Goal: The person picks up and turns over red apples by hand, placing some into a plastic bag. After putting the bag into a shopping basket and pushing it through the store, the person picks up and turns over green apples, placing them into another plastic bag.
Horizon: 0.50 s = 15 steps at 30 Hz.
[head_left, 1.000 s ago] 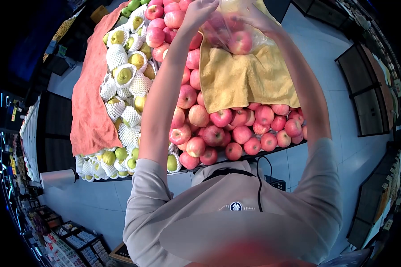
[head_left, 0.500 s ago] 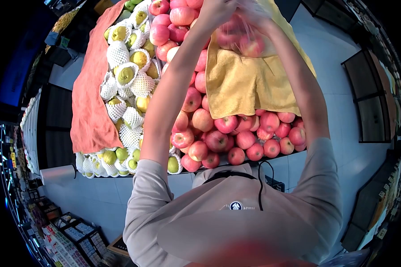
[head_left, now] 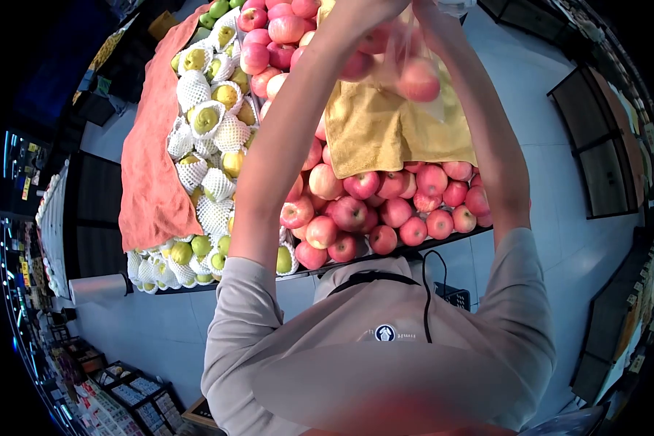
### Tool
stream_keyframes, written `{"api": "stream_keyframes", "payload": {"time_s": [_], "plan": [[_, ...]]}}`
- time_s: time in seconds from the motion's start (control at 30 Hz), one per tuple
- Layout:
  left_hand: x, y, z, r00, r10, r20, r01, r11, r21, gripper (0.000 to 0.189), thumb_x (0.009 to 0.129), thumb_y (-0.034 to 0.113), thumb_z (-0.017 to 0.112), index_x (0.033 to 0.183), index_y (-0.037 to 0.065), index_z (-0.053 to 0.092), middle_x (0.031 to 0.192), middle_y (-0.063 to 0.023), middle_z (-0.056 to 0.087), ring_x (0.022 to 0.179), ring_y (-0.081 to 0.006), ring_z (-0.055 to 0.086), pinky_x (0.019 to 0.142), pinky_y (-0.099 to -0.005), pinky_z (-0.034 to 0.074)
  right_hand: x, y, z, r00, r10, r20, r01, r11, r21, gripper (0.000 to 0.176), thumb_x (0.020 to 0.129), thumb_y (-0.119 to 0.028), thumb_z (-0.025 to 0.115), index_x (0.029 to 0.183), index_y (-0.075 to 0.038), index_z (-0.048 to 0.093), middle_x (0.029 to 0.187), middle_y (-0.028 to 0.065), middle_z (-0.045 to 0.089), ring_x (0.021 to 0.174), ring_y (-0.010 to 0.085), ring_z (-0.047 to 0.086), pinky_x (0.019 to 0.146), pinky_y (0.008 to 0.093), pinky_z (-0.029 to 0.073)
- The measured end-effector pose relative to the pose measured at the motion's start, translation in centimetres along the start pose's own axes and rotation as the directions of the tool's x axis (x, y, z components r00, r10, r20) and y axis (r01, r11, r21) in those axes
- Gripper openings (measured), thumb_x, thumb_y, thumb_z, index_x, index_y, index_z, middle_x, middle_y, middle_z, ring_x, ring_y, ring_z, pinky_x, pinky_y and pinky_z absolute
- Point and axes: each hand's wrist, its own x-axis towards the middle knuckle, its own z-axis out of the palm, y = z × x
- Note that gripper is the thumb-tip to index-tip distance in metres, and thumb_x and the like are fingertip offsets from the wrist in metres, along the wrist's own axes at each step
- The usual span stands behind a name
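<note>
At the top edge my left hand [head_left: 376,7] and my right hand [head_left: 426,11] are close together, partly cut off by the frame. Both appear closed on the gathered neck of a clear plastic bag [head_left: 400,54]. It hangs between my forearms with red apples [head_left: 419,79] inside. A piece of clear plastic shows just right of my right hand. Below the bag a yellow towel [head_left: 367,123] lies over part of a heap of loose red apples [head_left: 349,213]. My fingertips are out of sight.
Left of the apples are yellow-green pears [head_left: 206,120], many in white foam nets, with an orange cloth [head_left: 151,160] along their outer edge. A plastic roll [head_left: 98,288] sticks out at the stand's left corner. Dark display stands [head_left: 596,142] line the right side.
My right hand has moved up toward the top edge, and its motion blur has gone. The bag now hangs narrower, with its lowest apple slightly lower. The whole view has shifted a little.
</note>
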Motion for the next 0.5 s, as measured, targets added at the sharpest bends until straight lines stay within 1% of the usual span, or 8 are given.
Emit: {"api": "stream_keyframes", "payload": {"time_s": [0.07, 0.1, 0.2, 0.23, 0.27, 0.33, 0.4, 0.5], "plan": [[-0.1, 2.3, -0.1, 0.999, 0.034, -0.032, -0.036, 0.996, -0.087, 0.028, 0.086, 0.001, 0.050, 0.110, -0.002, 0.064, 0.097, -0.0153, 0.070, 0.095, -0.0224, 0.068, 0.084, -0.0304, 0.051, -0.8, -2.1, -0.5, 1.000, -0.002, -0.011, 0.003, 0.999, 0.049, 0.023, 0.099, -0.019, 0.054, 0.117, -0.006, 0.057, 0.095, 0.0052, 0.061, 0.088, 0.0168, 0.059, 0.083, 0.0305, 0.049], [0.2, 3.4, -0.6, 0.996, 0.077, 0.037, -0.077, 0.997, 0.003, 0.032, 0.084, -0.001, 0.051, 0.114, -0.004, 0.063, 0.100, -0.0148, 0.070, 0.098, -0.0197, 0.067, 0.087, -0.0290, 0.050, -1.3, -3.3, -0.9, 1.000, 0.000, -0.014, 0.001, 0.997, 0.076, 0.022, 0.099, -0.019, 0.054, 0.116, -0.006, 0.058, 0.093, 0.0049, 0.061, 0.086, 0.0166, 0.060, 0.082, 0.0304, 0.049], [-0.8, 7.8, -1.3, 0.990, -0.016, 0.139, 0.021, 0.999, -0.037, 0.031, 0.086, 0.000, 0.057, 0.117, -0.004, 0.061, 0.104, -0.0123, 0.070, 0.099, -0.0172, 0.066, 0.089, -0.0290, 0.050, -3.5, -7.6, -2.1, 1.000, 0.028, 0.003, -0.028, 0.981, 0.190, 0.020, 0.100, -0.019, 0.052, 0.114, -0.006, 0.059, 0.090, 0.0040, 0.062, 0.083, 0.0158, 0.060, 0.080, 0.0299, 0.050], [-1.2, 7.7, -1.1, 0.988, 0.028, 0.149, -0.011, 0.994, -0.113, 0.030, 0.088, 0.003, 0.060, 0.118, -0.003, 0.061, 0.107, -0.0111, 0.069, 0.100, -0.0165, 0.065, 0.091, -0.0290, 0.050, -4.4, -8.9, -2.7, 0.998, 0.047, 0.029, -0.052, 0.970, 0.239, 0.019, 0.100, -0.019, 0.052, 0.113, -0.007, 0.059, 0.088, 0.0037, 0.062, 0.082, 0.0156, 0.061, 0.079, 0.0297, 0.050], [-1.8, 7.6, -0.8, 0.985, 0.068, 0.156, -0.037, 0.980, -0.194, 0.030, 0.090, 0.005, 0.063, 0.119, -0.002, 0.061, 0.109, -0.0100, 0.068, 0.102, -0.0158, 0.064, 0.093, -0.0291, 0.049, -5.2, -11.2, -3.5, 0.989, 0.138, 0.051, -0.147, 0.943, 0.300, 0.017, 0.102, -0.020, 0.049, 0.107, -0.007, 0.058, 0.078, 0.0026, 0.060, 0.075, 0.0164, 0.060, 0.076, 0.0301, 0.050], [-3.1, 7.9, 0.0, 0.979, 0.123, 0.162, -0.080, 0.966, -0.247, 0.029, 0.093, 0.010, 0.065, 0.120, 0.000, 0.061, 0.115, -0.0080, 0.066, 0.108, -0.0162, 0.062, 0.097, -0.0303, 0.048, -8.0, -14.6, -6.2, 0.978, 0.097, 0.187, -0.148, 0.947, 0.285, 0.025, 0.105, -0.027, 0.042, 0.090, -0.009, 0.051, 0.069, 0.0035, 0.054, 0.072, 0.0183, 0.060, 0.073, 0.0304, 0.050], [-4.5, 8.8, 1.0, 0.970, 0.112, 0.215, -0.032, 0.938, -0.344, 0.030, 0.093, 0.009, 0.065, 0.121, 0.000, 0.061, 0.118, -0.0090, 0.065, 0.111, -0.0175, 0.061, 0.098, -0.0314, 0.047, -11.3, -18.7, -8.2, 0.939, 0.245, 0.243, -0.322, 0.874, 0.364, 0.033, 0.107, -0.034, 0.036, 0.084, -0.011, 0.043, 0.065, 0.0051, 0.051, 0.071, 0.0201, 0.060, 0.073, 0.0303, 0.049], [-6.2, 9.6, 2.5, 0.923, 0.130, 0.362, 0.013, 0.930, -0.367, 0.031, 0.092, 0.006, 0.064, 0.122, -0.001, 0.060, 0.119, -0.0107, 0.064, 0.112, -0.0193, 0.061, 0.099, -0.0328, 0.048, -17.2, -21.2, -12.9, 0.958, 0.271, 0.090, -0.284, 0.935, 0.211, 0.034, 0.106, -0.034, 0.037, 0.084, -0.010, 0.047, 0.061, 0.0051, 0.051, 0.071, 0.0211, 0.061, 0.073, 0.0291, 0.049]]}}
